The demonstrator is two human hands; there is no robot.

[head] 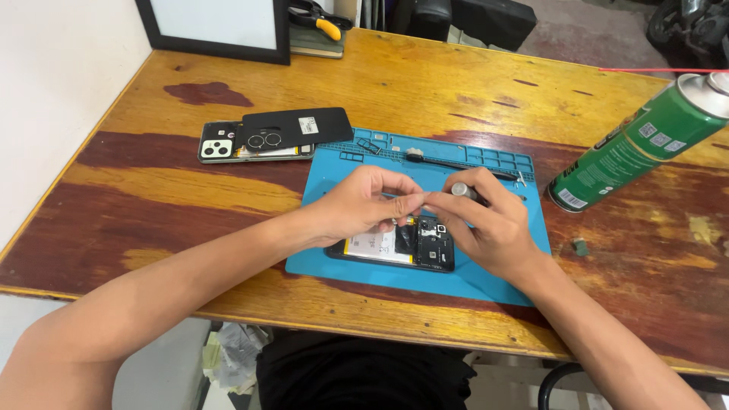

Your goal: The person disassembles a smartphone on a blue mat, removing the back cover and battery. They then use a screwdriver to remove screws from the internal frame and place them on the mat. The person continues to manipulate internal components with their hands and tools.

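Worn wooden surface (228, 190) carries a blue rubber repair mat (334, 190) with an opened black smartphone (395, 247). My left hand (363, 206) pinches something tiny above it, fingertips meeting my right hand (486, 228), which grips a grey-handled screwdriver (461, 190).

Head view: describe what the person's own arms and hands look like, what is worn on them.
Both arms are bare from the bottom edge of the picture to the wrists: no sleeves in sight. The left hand and the right hand wear no gloves, and no ring, watch or bracelet shows. The fingers are bare too.
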